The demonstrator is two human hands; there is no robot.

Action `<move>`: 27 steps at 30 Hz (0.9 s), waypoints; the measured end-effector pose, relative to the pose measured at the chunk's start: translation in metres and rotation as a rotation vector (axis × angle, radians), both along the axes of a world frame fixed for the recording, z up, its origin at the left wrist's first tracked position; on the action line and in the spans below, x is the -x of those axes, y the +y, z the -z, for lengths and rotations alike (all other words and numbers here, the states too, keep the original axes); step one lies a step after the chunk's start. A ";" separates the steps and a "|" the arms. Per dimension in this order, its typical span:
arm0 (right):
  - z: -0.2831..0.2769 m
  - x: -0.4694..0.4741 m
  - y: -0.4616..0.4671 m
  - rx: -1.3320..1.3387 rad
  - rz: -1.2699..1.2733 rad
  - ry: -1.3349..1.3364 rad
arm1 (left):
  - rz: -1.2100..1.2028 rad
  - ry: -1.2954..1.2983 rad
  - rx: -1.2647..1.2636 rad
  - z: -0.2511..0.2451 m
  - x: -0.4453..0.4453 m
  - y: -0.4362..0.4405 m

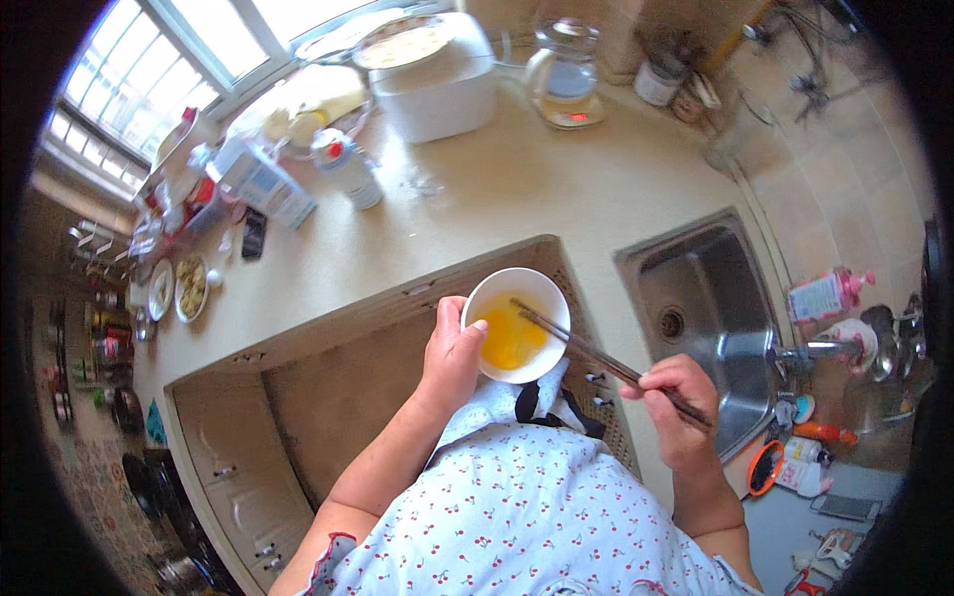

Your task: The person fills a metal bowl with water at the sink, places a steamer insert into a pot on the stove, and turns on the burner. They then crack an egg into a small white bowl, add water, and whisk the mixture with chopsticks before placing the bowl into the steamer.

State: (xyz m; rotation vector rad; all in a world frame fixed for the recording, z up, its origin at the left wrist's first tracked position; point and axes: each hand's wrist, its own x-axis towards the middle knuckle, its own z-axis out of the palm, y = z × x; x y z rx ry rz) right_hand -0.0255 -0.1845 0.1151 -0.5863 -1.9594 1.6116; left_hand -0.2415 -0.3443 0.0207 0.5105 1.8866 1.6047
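A white bowl (pixel 548 289) of beaten egg (pixel 510 339) is held in front of my body, above the floor. Gripping its left rim is my left hand (pixel 453 350), the thumb over the edge and the fingers hidden underneath. In my right hand (pixel 682 406) I hold dark wooden chopsticks (pixel 596 354), slanting down to the left. They cross the bowl's right rim, and their tips reach into the yellow liquid.
To the right is a steel sink (pixel 745 320) with a faucet (pixel 827 350). Along the counter (pixel 477 197) stand a plastic bottle (pixel 354 175), a carton (pixel 264 182), a phone (pixel 254 233), a white container (pixel 436 100), an electric kettle (pixel 570 74) and plates of food (pixel 191 290).
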 end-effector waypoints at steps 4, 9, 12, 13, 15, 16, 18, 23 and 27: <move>0.001 0.041 -0.048 0.246 -0.239 -0.048 | -0.110 0.007 -0.023 0.000 0.034 -0.072; 0.012 0.097 -0.110 0.197 -0.344 -0.027 | -0.240 -0.001 -0.041 0.003 0.061 -0.159; 0.017 0.128 -0.142 0.128 -0.403 -0.002 | -0.336 0.013 -0.050 0.005 0.071 -0.204; 0.017 0.138 -0.149 -0.045 -0.485 -0.025 | -0.369 0.026 -0.082 0.006 0.072 -0.218; 0.014 0.152 -0.164 0.129 -0.555 -0.032 | -0.434 0.003 -0.054 0.009 0.075 -0.242; 0.012 0.159 -0.170 0.213 -0.589 -0.039 | -0.468 -0.022 -0.075 0.010 0.077 -0.252; 0.013 0.176 -0.183 0.082 -0.587 0.022 | -0.522 -0.029 -0.097 0.013 0.078 -0.269; 0.012 0.208 -0.204 0.261 -0.686 0.024 | -0.668 -0.082 -0.154 0.013 0.076 -0.299; 0.012 0.232 -0.212 0.101 -0.951 -0.036 | -0.754 -0.001 -0.158 0.008 0.073 -0.315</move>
